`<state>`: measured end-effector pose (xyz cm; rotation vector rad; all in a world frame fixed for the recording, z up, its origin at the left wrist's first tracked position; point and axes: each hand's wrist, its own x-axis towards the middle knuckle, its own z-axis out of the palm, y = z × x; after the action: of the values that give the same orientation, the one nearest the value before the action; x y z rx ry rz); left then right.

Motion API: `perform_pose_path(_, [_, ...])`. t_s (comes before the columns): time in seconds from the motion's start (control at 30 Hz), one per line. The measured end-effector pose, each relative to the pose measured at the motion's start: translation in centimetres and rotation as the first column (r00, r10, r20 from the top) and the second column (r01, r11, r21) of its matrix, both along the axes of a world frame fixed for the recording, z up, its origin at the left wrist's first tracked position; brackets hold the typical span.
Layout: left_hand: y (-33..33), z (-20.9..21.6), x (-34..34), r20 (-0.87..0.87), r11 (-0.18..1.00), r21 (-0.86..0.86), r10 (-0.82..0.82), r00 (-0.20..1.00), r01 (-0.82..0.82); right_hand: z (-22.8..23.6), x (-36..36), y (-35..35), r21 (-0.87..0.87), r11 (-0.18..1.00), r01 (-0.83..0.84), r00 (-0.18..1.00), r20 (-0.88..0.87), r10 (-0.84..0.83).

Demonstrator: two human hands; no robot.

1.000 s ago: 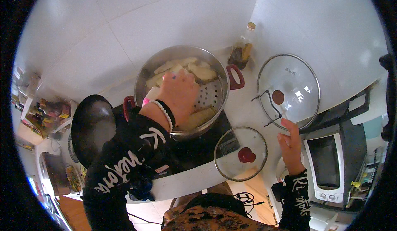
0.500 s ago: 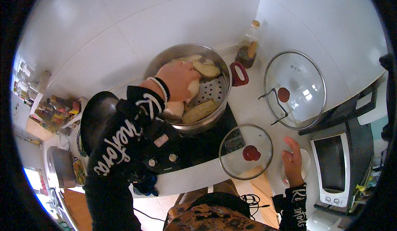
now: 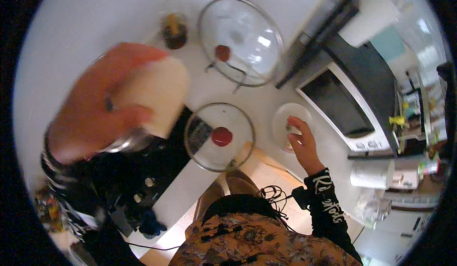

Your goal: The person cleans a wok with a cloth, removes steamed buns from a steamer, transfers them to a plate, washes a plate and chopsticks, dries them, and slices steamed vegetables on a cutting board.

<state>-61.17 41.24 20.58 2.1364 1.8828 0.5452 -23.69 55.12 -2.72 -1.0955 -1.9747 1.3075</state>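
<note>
**Left hand out of the pot, pale food piece in its grip**

Your left hand [image 3: 112, 101] was down inside the pot half a second ago; now it's up close to the camera, left of the lying glass lid [image 3: 222, 136]. It has a pale, smooth food piece [image 3: 164, 92], thumb on one side, fingers on the other, spread only as wide as the piece. Motion blur; can't read fine finger detail. Piece sits up and left of the lying lid in view, clear of the pot.

Your right hand [image 3: 304, 147] is right of the lying lid, at the edge of a white bowl [image 3: 278, 118]. Fingers half curled, thumb and fingertips parted, nothing seen in the grip. Can't tell if it touches the bowl. It was by that bowl in the previous frame too.

View has swung, so everything sits further left. Pot [image 3: 124, 141] is left of the lying lid, mostly hidden by your left hand; contents can't be seen. Black cooktop [image 3: 169, 159] runs left from under the lid's edge. Second glass lid [image 3: 240, 40] stands behind the lying one, corked bottle [image 3: 174, 30] behind and left. Toaster oven [image 3: 333, 101] is right, past the bowl.
</note>
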Motion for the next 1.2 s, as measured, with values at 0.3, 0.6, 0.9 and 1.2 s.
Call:
perform_pose_path(0.3, [15.9, -19.3, 21.5, -0.007, 0.945, 0.031, -0.326, 0.946, 0.326, -4.2, 11.8, -1.4, -0.008, 0.936, 0.353, 0.933, 0.083, -0.351])
perform_pose_path(0.6, [17.9, -29.9, 24.9, -0.185, 0.920, 0.099, -0.358, 0.915, 0.380, -4.9, 12.9, -0.5, -0.003, 0.939, 0.344, 0.933, 0.117, -0.342])
perform_pose_path(0.9, [2.6, -19.4, 18.0, 0.207, 0.953, 0.301, -0.048, 0.977, -0.017, 3.9, 1.6, -1.7, 0.171, 0.984, -0.058, 0.997, 0.054, 0.049])
perform_pose_path(1.2, [-18.2, -10.6, 14.8, 0.576, 0.787, 0.266, 0.333, 0.746, -0.557, 20.0, -19.3, -12.8, 0.372, 0.664, -0.648, 0.727, 0.041, 0.686])
